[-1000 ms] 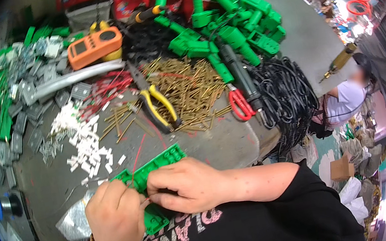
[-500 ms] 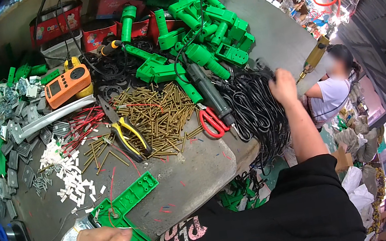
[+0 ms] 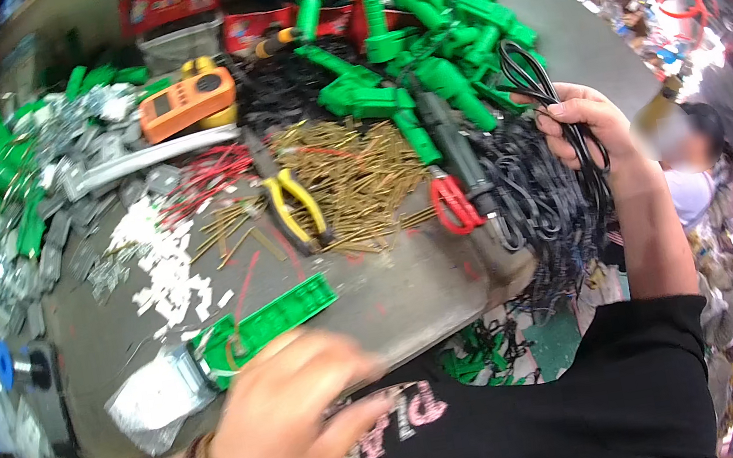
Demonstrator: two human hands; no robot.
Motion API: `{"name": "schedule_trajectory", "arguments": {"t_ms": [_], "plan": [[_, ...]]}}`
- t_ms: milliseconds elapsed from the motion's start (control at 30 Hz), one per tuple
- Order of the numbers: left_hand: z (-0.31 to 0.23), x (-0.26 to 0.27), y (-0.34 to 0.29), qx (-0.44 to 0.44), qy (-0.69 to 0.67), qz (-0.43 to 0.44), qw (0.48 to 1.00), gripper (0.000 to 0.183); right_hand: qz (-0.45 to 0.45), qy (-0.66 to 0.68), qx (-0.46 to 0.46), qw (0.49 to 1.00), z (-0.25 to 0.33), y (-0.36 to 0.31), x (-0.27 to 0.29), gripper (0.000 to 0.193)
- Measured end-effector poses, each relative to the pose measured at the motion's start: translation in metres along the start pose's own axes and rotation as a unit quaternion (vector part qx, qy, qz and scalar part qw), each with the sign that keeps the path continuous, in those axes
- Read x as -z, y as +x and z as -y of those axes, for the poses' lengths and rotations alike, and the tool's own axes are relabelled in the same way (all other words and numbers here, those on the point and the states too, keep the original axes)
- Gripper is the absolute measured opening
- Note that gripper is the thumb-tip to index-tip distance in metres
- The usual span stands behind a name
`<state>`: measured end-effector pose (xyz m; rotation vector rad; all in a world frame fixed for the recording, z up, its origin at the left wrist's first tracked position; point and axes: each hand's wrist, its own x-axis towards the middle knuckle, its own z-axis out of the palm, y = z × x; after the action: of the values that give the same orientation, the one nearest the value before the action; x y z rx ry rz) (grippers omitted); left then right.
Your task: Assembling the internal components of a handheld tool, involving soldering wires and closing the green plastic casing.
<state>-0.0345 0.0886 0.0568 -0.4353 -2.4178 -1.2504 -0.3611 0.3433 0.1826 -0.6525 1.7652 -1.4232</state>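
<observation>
My right hand (image 3: 585, 122) is closed around a looped black cable (image 3: 577, 138), held up at the right above a heap of black cables (image 3: 543, 191). Blurred by motion, my left hand (image 3: 295, 413) hovers at the front edge of the table, thumb apart from the loosely bent fingers and nothing seen between them. Just beyond it lies a green plastic housing (image 3: 289, 313) with a thin red wire on it, partly hidden by the hand. A clear plastic bag (image 3: 154, 402) touches the housing's left end.
Brass screws (image 3: 350, 184) lie mid-table beside yellow-handled pliers (image 3: 295, 211), red-handled scissors (image 3: 454, 204) and a dark green electric screwdriver (image 3: 454, 143). Green housings (image 3: 441, 35) are piled behind. Further left are an orange meter (image 3: 189, 104) and white pieces (image 3: 167, 270). Another person (image 3: 689, 149) is at right.
My right hand has lifted a looped black cable off the heap. My left hand has let go of the green housing and moved right. The whole view has shifted.
</observation>
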Motion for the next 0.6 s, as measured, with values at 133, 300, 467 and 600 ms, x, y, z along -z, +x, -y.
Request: {"name": "schedule_trajectory", "arguments": {"t_ms": [133, 300, 467, 600], "plan": [[0.004, -0.072, 0.047, 0.061, -0.083, -0.058, 0.993, 0.095, 0.030, 0.167, 0.183, 0.968, -0.008, 0.032, -0.129, 0.035], [-0.031, -0.043, 0.054, 0.263, -0.455, 0.181, 0.831, 0.074, 0.050, 0.325, 0.286, 0.900, -0.024, 0.041, -0.059, 0.029], [0.006, -0.088, 0.059, 0.055, -0.057, -0.090, 0.993, 0.075, 0.126, 0.470, 0.120, 0.866, -0.038, 0.029, -0.151, 0.041], [-0.012, -0.067, 0.067, 0.191, -0.460, 0.172, 0.850, 0.045, 0.124, 0.425, 0.169, 0.881, -0.022, 0.034, -0.140, 0.042]]}}
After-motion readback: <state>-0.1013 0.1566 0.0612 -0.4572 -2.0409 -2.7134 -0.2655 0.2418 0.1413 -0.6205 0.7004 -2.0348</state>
